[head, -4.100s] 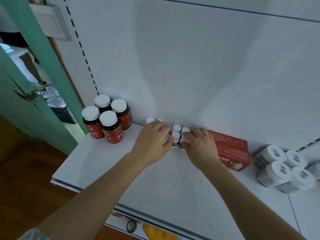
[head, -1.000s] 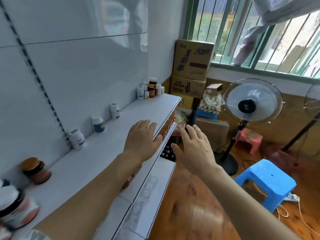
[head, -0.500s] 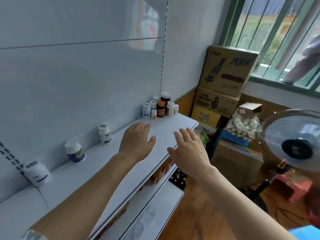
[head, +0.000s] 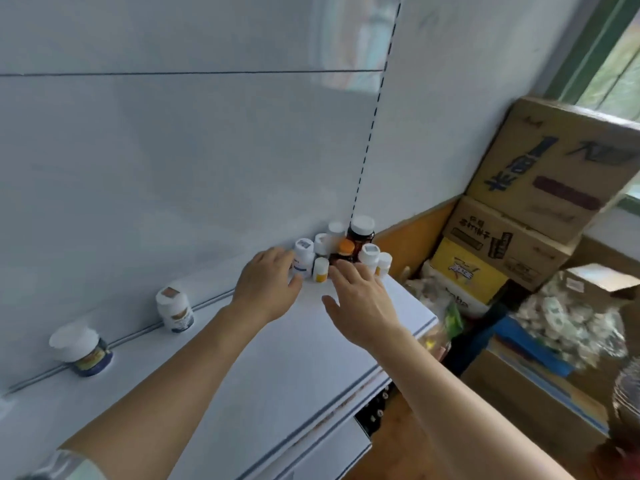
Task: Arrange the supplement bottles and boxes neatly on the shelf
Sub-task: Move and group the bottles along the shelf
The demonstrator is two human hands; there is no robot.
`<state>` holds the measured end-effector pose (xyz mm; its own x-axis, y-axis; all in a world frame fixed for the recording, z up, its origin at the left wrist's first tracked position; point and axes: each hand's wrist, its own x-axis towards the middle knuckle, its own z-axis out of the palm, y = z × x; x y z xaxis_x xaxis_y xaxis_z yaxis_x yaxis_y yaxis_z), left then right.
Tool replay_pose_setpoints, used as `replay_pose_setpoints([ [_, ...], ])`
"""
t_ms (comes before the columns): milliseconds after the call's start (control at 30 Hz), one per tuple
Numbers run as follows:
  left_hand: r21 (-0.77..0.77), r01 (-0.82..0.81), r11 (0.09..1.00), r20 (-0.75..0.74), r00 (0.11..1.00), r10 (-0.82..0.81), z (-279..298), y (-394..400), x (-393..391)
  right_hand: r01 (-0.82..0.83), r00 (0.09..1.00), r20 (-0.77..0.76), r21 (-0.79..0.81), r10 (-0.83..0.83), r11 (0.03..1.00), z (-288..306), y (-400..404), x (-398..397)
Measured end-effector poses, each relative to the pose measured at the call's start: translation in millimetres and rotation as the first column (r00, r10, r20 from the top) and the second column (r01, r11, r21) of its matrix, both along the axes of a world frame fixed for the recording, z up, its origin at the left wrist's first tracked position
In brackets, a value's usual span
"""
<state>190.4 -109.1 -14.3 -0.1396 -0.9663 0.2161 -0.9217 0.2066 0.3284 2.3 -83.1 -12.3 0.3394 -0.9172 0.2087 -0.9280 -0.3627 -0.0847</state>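
Head view: I saw smooth white shelf (head: 284, 368); cluster of round plastic bottles (head: 341, 251) stood upright at far right corner, caps up. Left hand (head: 268, 284) spread, fingertips touching leftmost bottle. Right hand (head: 360, 299) spread, just beside cluster.

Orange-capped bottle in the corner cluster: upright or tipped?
Upright. The orange-capped bottle stands with its cap on top, packed among white-capped bottles at the shelf end; right hand partly covers its base.

The left hand (head: 268, 284) hid part of the white bottle (head: 302, 258); bottle labels were too blurred to read; the fan (head: 627, 393) was cut off at the right edge.
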Motion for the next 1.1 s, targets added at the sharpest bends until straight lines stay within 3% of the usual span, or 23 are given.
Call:
replay_pose_setpoints([
  [300,0.05,-0.097,0.994,0.02,0.995,0.097,-19.4,-59.4,-37.7,-0.199,0.98,0.033,0.067,0.197,0.978,-47.9,-87.8,-10.6],
  [567,-0.038,-0.221,0.974,0.024,0.975,0.222,-35.7,-74.1,-48.8,-0.287,0.955,0.061,-0.071,0.292,0.955,-67.8,-109.7,-16.8],
  [833,0.002,-0.254,0.967,-0.162,0.954,0.251,-35.9,-56.2,-38.7,-0.398,0.893,0.208,-0.046,0.399,0.916,-64.8,-116.0,-11.9],
  [1000,0.059,-0.38,0.923,-0.43,0.825,0.367,-11.2,-22.3,-7.8,-0.468,0.76,0.496,-0.031,0.42,0.883,-35.1,-115.4,-13.0],
  [1100,0.138,-0.389,0.911,-0.538,0.743,0.399,7.9,3.9,10.1,-0.554,0.681,0.616,0.08,0.395,0.829,-11.2,-107.3,-1.1],
])
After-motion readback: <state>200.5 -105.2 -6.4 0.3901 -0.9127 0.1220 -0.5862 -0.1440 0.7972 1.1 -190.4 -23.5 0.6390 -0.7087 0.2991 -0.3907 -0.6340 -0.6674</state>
